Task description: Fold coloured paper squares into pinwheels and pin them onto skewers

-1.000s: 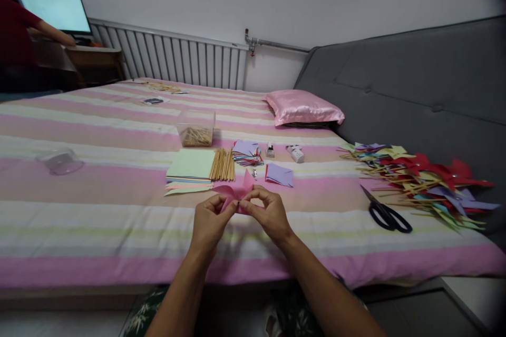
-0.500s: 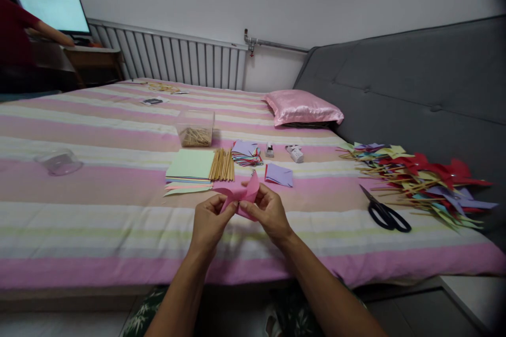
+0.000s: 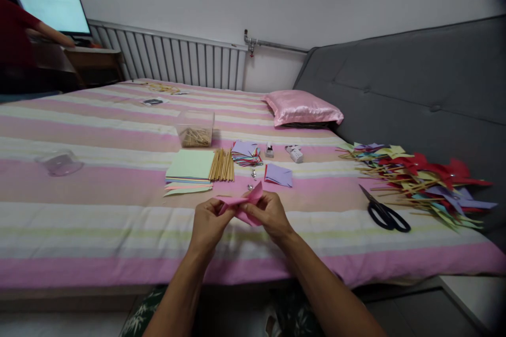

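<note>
left hand (image 3: 209, 221) + right hand (image 3: 273, 215): both pinching the pink paper (image 3: 250, 218) near its middle | paper's up over the near side of the striped bed (image 3: 118, 231) | imo go snug but light, squash those curled flaps and they'll crease, slack off and they'll probably spring loose

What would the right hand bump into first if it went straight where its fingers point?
Probably the left hand: it sits just across the pink paper that it and the right hand both hold. Depth is hard to judge, though.
</note>
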`<action>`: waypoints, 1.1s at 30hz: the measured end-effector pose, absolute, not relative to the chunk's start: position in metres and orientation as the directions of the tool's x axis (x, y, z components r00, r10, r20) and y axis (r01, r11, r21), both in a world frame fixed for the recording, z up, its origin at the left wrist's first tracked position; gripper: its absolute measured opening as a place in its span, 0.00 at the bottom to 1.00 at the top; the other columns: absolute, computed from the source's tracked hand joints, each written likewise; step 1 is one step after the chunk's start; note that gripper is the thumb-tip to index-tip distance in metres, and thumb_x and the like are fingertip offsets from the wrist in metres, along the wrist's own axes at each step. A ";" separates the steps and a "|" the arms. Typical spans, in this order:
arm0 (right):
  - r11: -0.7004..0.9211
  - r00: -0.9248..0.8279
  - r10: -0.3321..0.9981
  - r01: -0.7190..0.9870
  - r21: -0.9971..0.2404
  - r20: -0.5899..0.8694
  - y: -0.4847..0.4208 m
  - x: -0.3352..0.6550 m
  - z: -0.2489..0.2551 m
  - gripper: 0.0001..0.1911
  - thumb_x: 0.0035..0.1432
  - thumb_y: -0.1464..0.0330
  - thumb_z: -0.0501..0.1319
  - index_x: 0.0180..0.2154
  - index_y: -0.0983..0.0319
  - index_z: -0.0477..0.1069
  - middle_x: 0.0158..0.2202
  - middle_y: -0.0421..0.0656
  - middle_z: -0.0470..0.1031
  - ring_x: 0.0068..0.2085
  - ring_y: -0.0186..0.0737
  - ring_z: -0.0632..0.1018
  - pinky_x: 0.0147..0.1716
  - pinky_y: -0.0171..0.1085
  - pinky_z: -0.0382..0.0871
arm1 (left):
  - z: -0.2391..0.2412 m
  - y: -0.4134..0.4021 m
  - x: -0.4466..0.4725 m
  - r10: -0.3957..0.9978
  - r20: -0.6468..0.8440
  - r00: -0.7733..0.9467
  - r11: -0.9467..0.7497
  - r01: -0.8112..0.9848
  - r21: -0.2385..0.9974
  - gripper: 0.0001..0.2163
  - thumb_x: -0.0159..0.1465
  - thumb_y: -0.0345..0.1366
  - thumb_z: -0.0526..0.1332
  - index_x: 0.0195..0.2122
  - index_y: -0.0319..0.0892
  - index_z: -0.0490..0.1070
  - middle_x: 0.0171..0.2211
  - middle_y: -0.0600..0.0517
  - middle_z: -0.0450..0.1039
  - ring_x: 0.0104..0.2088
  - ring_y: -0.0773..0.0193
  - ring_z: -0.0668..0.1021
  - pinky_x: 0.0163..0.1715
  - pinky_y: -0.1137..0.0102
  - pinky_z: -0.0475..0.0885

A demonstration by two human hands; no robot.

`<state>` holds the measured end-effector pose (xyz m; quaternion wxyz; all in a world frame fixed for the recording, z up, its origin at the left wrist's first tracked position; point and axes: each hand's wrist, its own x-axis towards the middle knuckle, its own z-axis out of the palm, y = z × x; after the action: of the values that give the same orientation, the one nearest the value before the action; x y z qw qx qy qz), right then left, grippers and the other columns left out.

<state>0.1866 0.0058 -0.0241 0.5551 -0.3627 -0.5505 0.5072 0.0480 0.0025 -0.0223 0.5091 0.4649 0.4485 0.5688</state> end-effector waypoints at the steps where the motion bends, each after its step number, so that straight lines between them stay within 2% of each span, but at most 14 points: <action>1: 0.210 -0.121 0.966 -0.163 -0.964 0.231 0.006 0.187 -0.024 0.09 0.44 0.65 0.67 0.29 0.63 0.76 0.28 0.43 0.76 0.31 0.39 0.75 0.33 0.37 0.69 | -0.022 0.002 0.048 0.996 0.074 -0.048 -0.081 -0.157 0.984 0.07 0.44 0.34 0.69 0.26 0.38 0.78 0.24 0.51 0.77 0.26 0.64 0.75 0.29 0.72 0.69; 12: 0.157 -0.056 0.984 -0.156 -0.975 0.167 0.006 0.185 -0.023 0.10 0.41 0.65 0.67 0.27 0.64 0.74 0.24 0.41 0.75 0.26 0.36 0.72 0.29 0.35 0.66 | -0.026 0.001 0.049 0.998 0.068 0.017 -0.064 -0.160 0.985 0.10 0.47 0.40 0.69 0.24 0.37 0.76 0.20 0.52 0.72 0.23 0.68 0.71 0.25 0.74 0.64; 16: 0.137 -0.055 0.987 -0.163 -0.977 0.148 0.006 0.183 -0.023 0.09 0.42 0.66 0.65 0.27 0.65 0.74 0.23 0.40 0.73 0.25 0.34 0.71 0.27 0.33 0.65 | -0.027 0.002 0.049 0.999 0.044 0.024 -0.039 -0.166 0.985 0.09 0.46 0.38 0.69 0.22 0.36 0.74 0.20 0.53 0.71 0.22 0.69 0.69 0.23 0.76 0.61; 20: 0.137 -0.062 0.988 -0.068 -0.988 0.141 0.006 0.184 -0.024 0.07 0.43 0.67 0.64 0.25 0.65 0.74 0.23 0.40 0.73 0.25 0.34 0.70 0.26 0.33 0.64 | -0.027 0.003 0.049 0.998 0.034 0.047 -0.027 -0.142 0.990 0.08 0.45 0.36 0.69 0.21 0.37 0.72 0.19 0.55 0.69 0.22 0.70 0.68 0.23 0.76 0.61; 24: 0.138 -0.086 0.987 -0.015 -0.990 0.139 0.010 0.190 -0.025 0.09 0.44 0.66 0.65 0.26 0.66 0.76 0.22 0.41 0.74 0.24 0.34 0.70 0.24 0.32 0.63 | -0.027 0.006 0.048 0.997 0.034 0.067 -0.026 -0.123 0.992 0.10 0.45 0.38 0.69 0.22 0.37 0.72 0.20 0.54 0.71 0.23 0.69 0.71 0.24 0.75 0.63; 27: 0.115 -0.006 0.993 -0.034 -0.993 0.115 0.017 0.199 -0.028 0.10 0.42 0.65 0.66 0.26 0.67 0.76 0.21 0.40 0.72 0.23 0.32 0.68 0.22 0.31 0.61 | -0.026 0.013 0.042 0.999 0.019 0.047 -0.015 -0.077 0.997 0.13 0.44 0.41 0.70 0.26 0.37 0.74 0.23 0.50 0.75 0.25 0.65 0.74 0.26 0.73 0.66; 30: 0.080 0.127 0.990 -0.156 -0.985 0.060 0.024 0.208 -0.032 0.13 0.40 0.64 0.68 0.29 0.67 0.75 0.22 0.39 0.72 0.24 0.33 0.69 0.24 0.32 0.62 | -0.029 0.026 0.033 0.997 0.019 -0.074 -0.014 0.065 0.998 0.17 0.47 0.47 0.66 0.29 0.37 0.75 0.28 0.45 0.78 0.29 0.59 0.78 0.28 0.70 0.68; 32: 0.039 0.205 0.979 -0.249 -0.968 -0.013 0.027 0.212 -0.032 0.15 0.38 0.63 0.69 0.26 0.66 0.73 0.21 0.39 0.70 0.23 0.32 0.68 0.23 0.32 0.61 | -0.032 0.038 0.029 0.981 0.094 -0.171 -0.032 0.333 0.942 0.18 0.53 0.49 0.59 0.31 0.37 0.75 0.30 0.43 0.79 0.30 0.57 0.79 0.28 0.69 0.69; 33: 0.022 0.235 0.971 -0.284 -0.959 -0.048 0.028 0.214 -0.031 0.15 0.36 0.62 0.70 0.25 0.66 0.72 0.20 0.38 0.69 0.23 0.31 0.67 0.22 0.32 0.61 | -0.034 0.045 0.028 0.973 0.117 -0.200 -0.023 0.418 0.908 0.17 0.53 0.48 0.59 0.30 0.37 0.75 0.29 0.43 0.79 0.30 0.56 0.79 0.28 0.69 0.68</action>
<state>0.2135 0.0281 -0.0309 0.6200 -0.4830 -0.3555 0.5059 0.0284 0.0452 -0.0340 0.3061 0.5536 0.6282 0.4530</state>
